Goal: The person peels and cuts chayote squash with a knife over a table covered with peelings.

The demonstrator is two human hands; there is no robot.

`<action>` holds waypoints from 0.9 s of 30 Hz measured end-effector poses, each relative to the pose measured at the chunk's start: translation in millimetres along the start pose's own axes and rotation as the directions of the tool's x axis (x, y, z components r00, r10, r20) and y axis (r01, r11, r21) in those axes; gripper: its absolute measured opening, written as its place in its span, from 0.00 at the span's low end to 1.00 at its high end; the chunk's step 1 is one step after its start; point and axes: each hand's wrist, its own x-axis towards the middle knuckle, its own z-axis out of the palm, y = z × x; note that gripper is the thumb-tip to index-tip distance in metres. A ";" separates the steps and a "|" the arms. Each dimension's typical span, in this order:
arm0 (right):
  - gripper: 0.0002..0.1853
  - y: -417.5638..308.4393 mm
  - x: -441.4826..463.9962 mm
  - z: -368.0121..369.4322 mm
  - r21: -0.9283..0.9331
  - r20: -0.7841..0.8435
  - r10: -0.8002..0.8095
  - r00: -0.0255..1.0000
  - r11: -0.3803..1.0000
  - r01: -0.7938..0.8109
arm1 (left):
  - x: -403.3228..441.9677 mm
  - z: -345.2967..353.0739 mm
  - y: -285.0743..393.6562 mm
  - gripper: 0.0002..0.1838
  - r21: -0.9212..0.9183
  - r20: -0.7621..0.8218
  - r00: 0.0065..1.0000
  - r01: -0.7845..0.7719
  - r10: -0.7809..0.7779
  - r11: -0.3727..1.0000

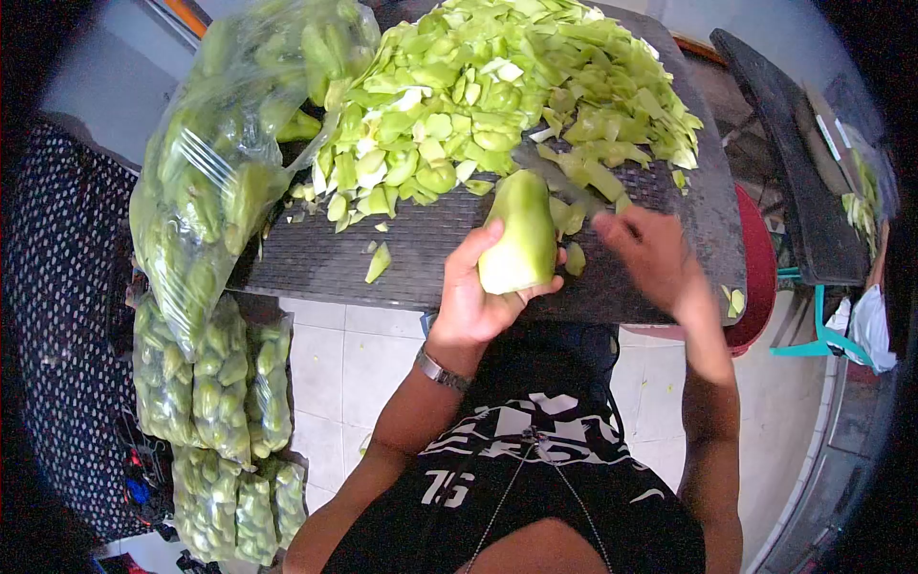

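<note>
My left hand (478, 287) is wrapped round a partly peeled chayote (518, 239), holding it upright above the near edge of the dark woven table (325, 258). The lower part of the chayote is pale and bare, while green skin still shows towards the top. In my right hand (650, 253), blurred by motion, is a knife (555, 177); its blade points up and left, just beyond the chayote. My fingers cover the knife's handle. A large heap of green peelings (497, 86) spreads over the far side of the table, with a few loose pieces near my hands.
At the left of the table lies a big clear plastic bag (206, 182) of whole chayotes. Several filled bags (215, 383) are stacked below it on the floor. A red tub (755, 277) stands under the table's right edge, near a turquoise stool (822, 330) and a black board (794, 143).
</note>
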 end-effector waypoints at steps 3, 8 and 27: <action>0.30 -36.2 -20.1 7.5 0.010 0.091 -0.284 0.954 0.959 0.284 | 1.8 -19.7 -3.0 0.29 0.262 0.070 0.994 -0.101 0.085 0.960; 0.28 -17.7 -1.5 0.2 -0.087 -0.002 -0.288 0.958 0.954 0.287 | -11.4 0.3 -0.2 0.46 0.135 0.122 0.992 0.012 -0.029 0.991; 0.26 4.9 2.4 -15.0 -0.068 0.101 -0.238 0.966 0.967 0.245 | -19.5 10.8 0.4 0.46 0.263 0.137 0.990 -0.081 0.046 0.961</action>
